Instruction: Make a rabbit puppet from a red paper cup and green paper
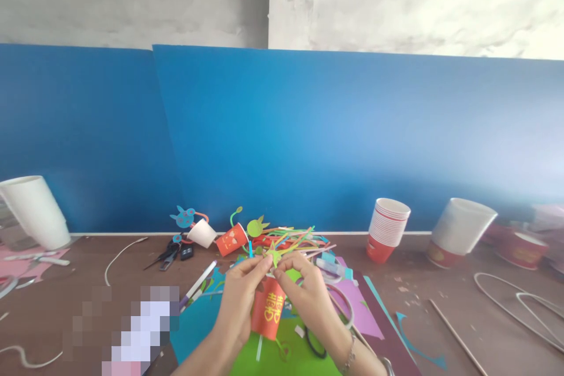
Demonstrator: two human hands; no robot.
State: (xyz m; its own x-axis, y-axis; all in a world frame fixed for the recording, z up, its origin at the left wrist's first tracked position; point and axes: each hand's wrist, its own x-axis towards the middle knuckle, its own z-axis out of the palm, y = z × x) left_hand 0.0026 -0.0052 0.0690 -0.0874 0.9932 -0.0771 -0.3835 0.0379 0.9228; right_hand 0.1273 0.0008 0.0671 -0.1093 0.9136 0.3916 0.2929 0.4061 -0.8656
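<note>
My left hand is closed, its fingers curled at the side of a red paper cup with gold characters. Its thumb tip meets a small light-green paper cutout above the cup. From the other side my right hand pinches the lower part of that cutout between thumb and fingers. Below the cup hang a pale straw and a green strip with a curled, round end. Green paper and blue paper lie beneath. How the cutout joins the cup is hidden by my fingers.
Behind my hands lie two decorated cups and a heap of coloured straws. A stack of paper cups stands to the right, near a wooden stick. A marker lies left. The blue partition closes the back.
</note>
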